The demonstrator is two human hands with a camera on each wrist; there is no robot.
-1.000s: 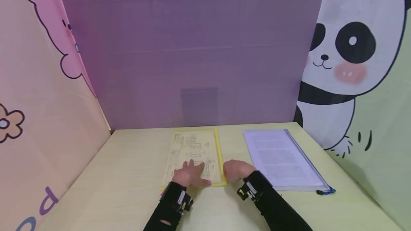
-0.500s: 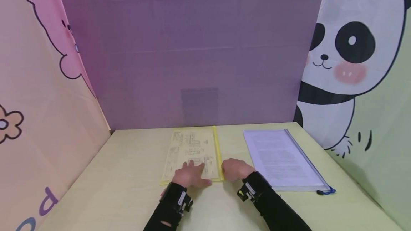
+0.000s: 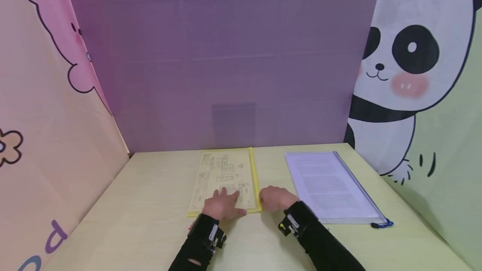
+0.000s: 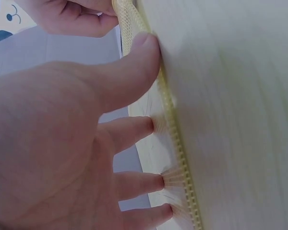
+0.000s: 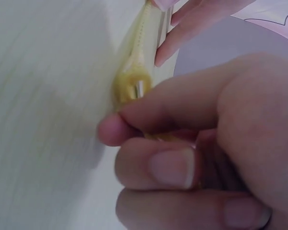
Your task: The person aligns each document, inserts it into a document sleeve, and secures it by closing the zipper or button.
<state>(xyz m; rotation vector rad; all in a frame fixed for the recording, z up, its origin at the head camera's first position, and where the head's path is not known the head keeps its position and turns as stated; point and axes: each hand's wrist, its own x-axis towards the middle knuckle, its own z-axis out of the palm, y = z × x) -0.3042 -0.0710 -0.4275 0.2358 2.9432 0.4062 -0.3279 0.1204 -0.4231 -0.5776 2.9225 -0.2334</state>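
Observation:
A yellow zipper document bag [image 3: 225, 166] lies flat on the table with a printed sheet of diagrams showing through it. My left hand [image 3: 223, 205] rests on its near part with the fingers spread and straight. In the left wrist view, the left fingertips [image 4: 143, 183] press the mesh beside the yellow zipper [image 4: 175, 129], and the thumb lies across the zipper's edge. At the bag's near right corner, my right hand [image 3: 278, 198] pinches the corner with curled fingers, right by a shiny zipper slider [image 5: 138, 88]. The fingers partly hide what they pinch.
To the right lies a second, clear document bag [image 3: 331, 187] with a printed text page inside and a dark blue cord [image 3: 383, 224] at its near corner. A purple backdrop [image 3: 233, 62] stands behind the pale wooden table [image 3: 150, 204]. Printed cloth walls flank both sides.
The yellow bag's near right corner has shifted slightly away and to the left, together with my right hand. My left hand has stayed in about the same place.

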